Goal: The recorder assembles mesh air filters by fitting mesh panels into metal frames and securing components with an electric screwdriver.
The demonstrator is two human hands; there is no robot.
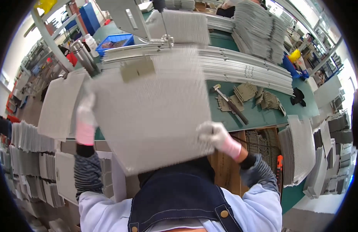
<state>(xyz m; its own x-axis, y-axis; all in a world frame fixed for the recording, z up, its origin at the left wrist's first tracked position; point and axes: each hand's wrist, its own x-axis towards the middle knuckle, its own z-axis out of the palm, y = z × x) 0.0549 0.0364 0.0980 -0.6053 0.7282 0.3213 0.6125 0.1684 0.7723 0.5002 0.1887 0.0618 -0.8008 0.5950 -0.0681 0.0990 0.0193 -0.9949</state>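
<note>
A large grey mesh panel (155, 112), smeared by motion, is held tilted in front of me above the bench edge. My left hand (86, 112), in a white and pink glove, grips its left edge; the fingers are blurred. At the panel's lower right edge, my right hand (217, 137) is closed on it, gloved the same way. A tan cardboard-like piece (138, 70) shows at the panel's upper left part. To the right, a hammer (233, 106) lies on the green bench beside several tan brackets (246, 92).
Long metal strips (248, 69) lie across the bench behind the panel, under a drilling or fastening machine (132, 19). Mesh stacks stand at the back (256, 29) and right (299, 150). A blue bin (116, 38) and steel flask (84, 56) are at left. A parts box (262, 145) sits below.
</note>
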